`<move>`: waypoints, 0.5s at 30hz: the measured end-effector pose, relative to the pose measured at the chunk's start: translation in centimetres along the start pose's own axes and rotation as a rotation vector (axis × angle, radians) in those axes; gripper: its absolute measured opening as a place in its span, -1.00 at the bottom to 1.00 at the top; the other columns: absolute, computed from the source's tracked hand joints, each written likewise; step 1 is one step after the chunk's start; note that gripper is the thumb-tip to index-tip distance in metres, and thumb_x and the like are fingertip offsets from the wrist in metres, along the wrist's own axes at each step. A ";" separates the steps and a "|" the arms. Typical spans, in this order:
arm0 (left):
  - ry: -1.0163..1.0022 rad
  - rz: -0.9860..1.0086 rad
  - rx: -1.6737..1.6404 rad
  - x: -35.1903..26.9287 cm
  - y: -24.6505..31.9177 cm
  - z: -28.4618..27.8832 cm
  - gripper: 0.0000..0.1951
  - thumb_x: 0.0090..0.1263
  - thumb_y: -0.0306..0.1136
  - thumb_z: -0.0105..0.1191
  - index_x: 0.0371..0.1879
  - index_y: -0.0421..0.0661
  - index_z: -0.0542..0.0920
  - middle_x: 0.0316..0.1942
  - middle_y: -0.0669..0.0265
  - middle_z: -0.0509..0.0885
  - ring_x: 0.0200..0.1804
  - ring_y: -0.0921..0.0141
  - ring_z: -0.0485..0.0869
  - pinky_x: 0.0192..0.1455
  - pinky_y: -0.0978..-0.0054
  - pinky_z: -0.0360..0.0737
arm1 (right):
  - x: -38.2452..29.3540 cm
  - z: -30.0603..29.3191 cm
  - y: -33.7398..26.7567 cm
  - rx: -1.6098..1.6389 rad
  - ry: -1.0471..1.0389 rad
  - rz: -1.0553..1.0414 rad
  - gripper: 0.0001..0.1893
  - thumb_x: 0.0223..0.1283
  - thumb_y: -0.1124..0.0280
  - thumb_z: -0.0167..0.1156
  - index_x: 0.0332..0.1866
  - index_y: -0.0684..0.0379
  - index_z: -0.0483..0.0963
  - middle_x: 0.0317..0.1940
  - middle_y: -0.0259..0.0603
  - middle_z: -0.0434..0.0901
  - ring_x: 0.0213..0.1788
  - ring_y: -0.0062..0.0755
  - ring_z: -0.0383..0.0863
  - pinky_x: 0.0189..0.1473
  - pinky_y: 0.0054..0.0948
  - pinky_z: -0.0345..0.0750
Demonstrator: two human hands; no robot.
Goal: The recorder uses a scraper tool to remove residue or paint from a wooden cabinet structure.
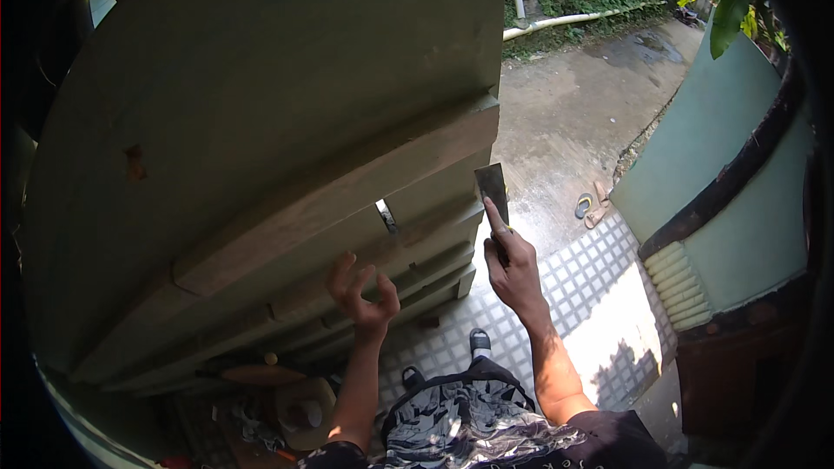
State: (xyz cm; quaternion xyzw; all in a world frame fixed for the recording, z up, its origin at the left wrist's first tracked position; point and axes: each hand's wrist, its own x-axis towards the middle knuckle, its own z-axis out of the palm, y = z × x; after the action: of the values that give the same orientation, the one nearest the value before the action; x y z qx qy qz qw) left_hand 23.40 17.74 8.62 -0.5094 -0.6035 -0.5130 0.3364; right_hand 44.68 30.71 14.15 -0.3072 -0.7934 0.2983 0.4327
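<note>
My right hand [515,267] grips a putty knife [493,185] by its handle, the index finger laid along the wide, dark metal blade. The blade points away from me, close to the right edge of a large greenish board structure [293,78] with several stepped horizontal rails [352,208]. Lower left of it, my left hand [366,293] is raised in front of the lower rails, fingers curled apart, holding nothing. A narrow slot [386,216] in the structure lets light through.
Tiled floor [573,280] lies under my sandals. Sandals [589,205] rest near the concrete path [560,111]. At the right stands a pale green wall [690,124] with a dark curved band. A round container [305,413] and other items are at the lower left.
</note>
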 end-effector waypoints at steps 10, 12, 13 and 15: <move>0.180 0.308 0.381 15.1 -3.7 -3.1 -0.67 0.43 -0.30 0.06 0.12 -0.14 0.54 0.28 -0.05 0.50 0.26 0.01 0.52 0.27 0.04 0.48 | 3.4 4.4 0.0 0.009 0.108 0.042 -0.06 0.10 0.70 0.04 0.62 -0.31 0.08 -0.59 0.06 0.45 -0.55 0.01 0.54 -0.37 -0.06 0.44; 0.131 0.297 0.396 15.3 -3.9 -2.4 -0.64 0.50 -0.24 0.01 0.16 -0.17 0.55 0.29 -0.07 0.51 0.24 0.03 0.55 0.26 0.09 0.47 | 3.7 4.7 0.1 0.001 0.115 0.049 -0.06 0.08 0.70 0.04 0.62 -0.31 0.08 -0.60 0.07 0.45 -0.56 0.01 0.53 -0.38 -0.05 0.43; 0.146 0.292 0.444 15.0 -3.9 -2.2 -0.62 0.52 -0.18 -0.04 0.14 -0.18 0.57 0.28 -0.08 0.53 0.22 0.03 0.57 0.24 0.11 0.48 | 3.9 4.9 0.3 -0.005 0.116 0.056 -0.05 0.07 0.71 0.04 0.62 -0.31 0.08 -0.61 0.07 0.44 -0.57 0.02 0.52 -0.39 -0.04 0.41; 0.158 0.283 0.492 14.7 -4.1 -1.7 -0.59 0.54 -0.12 -0.08 0.11 -0.19 0.60 0.27 -0.09 0.55 0.20 0.03 0.59 0.22 0.13 0.49 | 3.8 5.5 0.2 -0.007 0.135 0.048 -0.04 0.06 0.71 0.04 0.61 -0.31 0.09 -0.61 0.07 0.44 -0.58 0.02 0.51 -0.39 -0.03 0.39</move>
State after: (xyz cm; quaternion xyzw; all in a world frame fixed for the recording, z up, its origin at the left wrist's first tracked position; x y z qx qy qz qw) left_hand 15.54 20.22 21.61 -0.4501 -0.6046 -0.3374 0.5640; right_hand 38.29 32.53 13.51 -0.3470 -0.7559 0.2844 0.4768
